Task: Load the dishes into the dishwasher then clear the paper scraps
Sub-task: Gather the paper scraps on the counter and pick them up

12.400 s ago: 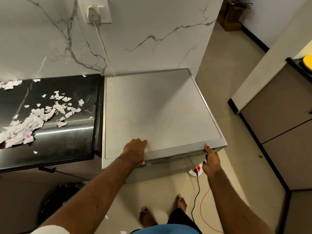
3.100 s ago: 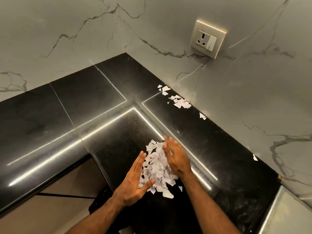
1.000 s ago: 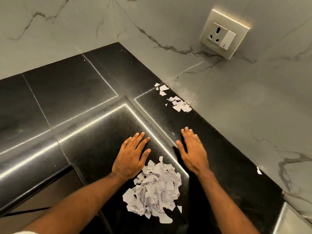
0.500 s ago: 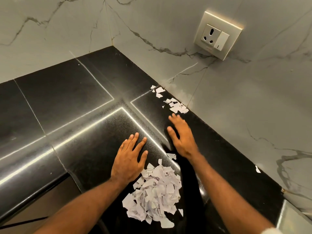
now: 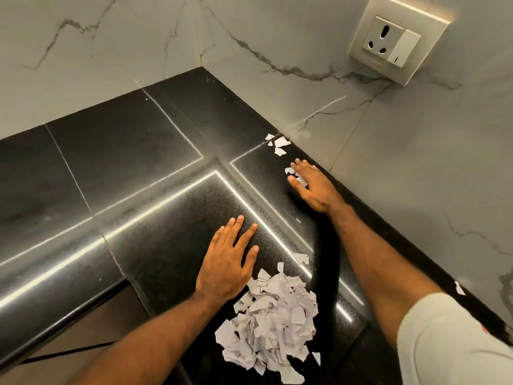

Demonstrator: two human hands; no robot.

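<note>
A heap of white paper scraps [image 5: 273, 320] lies near the front edge of the black counter [image 5: 125, 151]. My left hand [image 5: 226, 262] rests flat on the counter just left of the heap, fingers apart, holding nothing. My right hand [image 5: 312, 184] lies flat by the wall on top of a few small scraps [image 5: 297, 176], fingers spread. A few more loose scraps [image 5: 279, 145] lie beyond its fingertips against the wall. One scrap [image 5: 301, 258] sits alone between heap and right arm. The dishwasher and dishes are out of view.
Marble walls meet in a corner behind the counter. A wall socket with a switch [image 5: 394, 43] is at the upper right. A single scrap [image 5: 459, 289] lies by the wall at the right. The counter's rounded front edge [image 5: 55, 295] runs along the left.
My right hand has reached further along the wall and now covers the small cluster of scraps. My left hand and the heap have stayed in place.
</note>
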